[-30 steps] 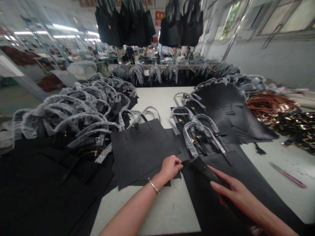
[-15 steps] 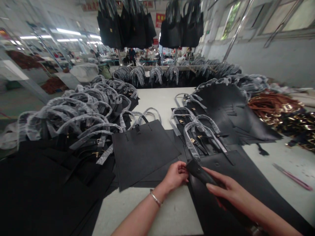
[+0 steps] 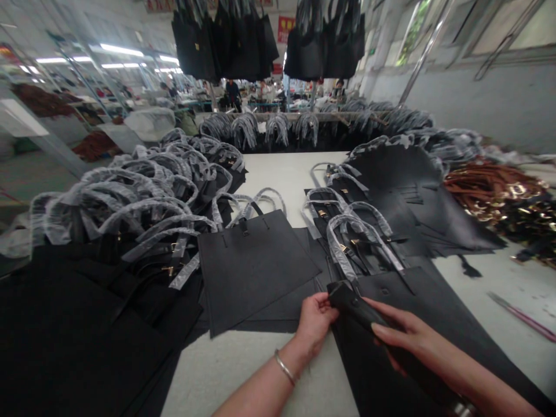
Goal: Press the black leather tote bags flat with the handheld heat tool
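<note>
Black leather-like folded piece (image 3: 364, 313) was in front of me, right of centre, tilted, with its upper end toward the left and a small round detail near that end. Both hands were at it. Right hand (image 3: 408, 339) was closed round it, thumb on the near face, fingers along the far side and underneath. Left hand (image 3: 315, 324) was curled nearly shut, fingertips right at the upper end; couldn't tell if they had hold of the edge or just touched it. Silver bracelet (image 3: 284, 368) on the left wrist.

Under the folded piece: large black panel (image 3: 438, 324), flat on the pale counter (image 3: 260, 370), small square mark near its top edge. Just beyond it, plastic-wrapped handles (image 3: 341, 237) stood in arches over black parts with gold-coloured buckles. Left of the hands, flat black bag panel (image 3: 256, 266) with a short strap at its top edge, lying on more black sheets. Further left, a heap of wrapped handles (image 3: 134, 185), with dark panels (image 3: 78, 330) nearer me.

Right side: pink-handled tool (image 3: 523, 317) on the counter, well apart from the hands. Behind it, black sheets with slits (image 3: 399, 191), then brown straps (image 3: 490, 179) with gold hardware beside them. Far end: row of wrapped handles (image 3: 278, 130); above, finished-looking black bags (image 3: 241, 46) hung. Workroom behind was blurry, one person (image 3: 233, 92) visible in dark clothes.
</note>
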Tool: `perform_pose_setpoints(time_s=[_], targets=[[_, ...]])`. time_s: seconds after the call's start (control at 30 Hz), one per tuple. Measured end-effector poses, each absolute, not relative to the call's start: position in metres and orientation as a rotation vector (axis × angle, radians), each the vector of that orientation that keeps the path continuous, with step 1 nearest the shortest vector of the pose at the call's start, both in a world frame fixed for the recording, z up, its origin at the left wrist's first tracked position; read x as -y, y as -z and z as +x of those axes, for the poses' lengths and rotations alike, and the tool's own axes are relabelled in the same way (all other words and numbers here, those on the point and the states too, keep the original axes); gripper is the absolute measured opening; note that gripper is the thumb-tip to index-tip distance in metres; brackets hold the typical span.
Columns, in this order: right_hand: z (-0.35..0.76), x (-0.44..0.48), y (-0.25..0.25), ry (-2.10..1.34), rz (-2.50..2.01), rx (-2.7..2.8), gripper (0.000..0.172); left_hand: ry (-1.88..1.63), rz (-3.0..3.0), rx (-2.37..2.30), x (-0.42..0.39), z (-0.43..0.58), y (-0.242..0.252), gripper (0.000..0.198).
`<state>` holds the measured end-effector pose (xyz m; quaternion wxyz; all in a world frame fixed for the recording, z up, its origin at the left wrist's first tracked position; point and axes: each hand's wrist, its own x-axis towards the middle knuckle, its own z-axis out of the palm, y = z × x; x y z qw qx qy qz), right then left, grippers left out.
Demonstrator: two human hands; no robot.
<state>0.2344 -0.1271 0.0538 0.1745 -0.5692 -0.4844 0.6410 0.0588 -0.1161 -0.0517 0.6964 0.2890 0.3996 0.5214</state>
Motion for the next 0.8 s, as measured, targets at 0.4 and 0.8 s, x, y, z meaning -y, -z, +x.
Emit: perform_pose_setpoints(time_s=[0.4, 0.8], targets=[[0.2359, 0.1224, -0.0574, -1.807, -1.630, 1.408, 0.088, -1.205, 0.699, -0.845, 0.1155, 0.0620, 0.0483, 0.038], [0.2299, 0.1201, -0.0630, -1.758, -1.594, 1.415, 0.091, -1.132, 0.712, -0.853, 0.1197, 0.0658, 0.0531, 0.034]])
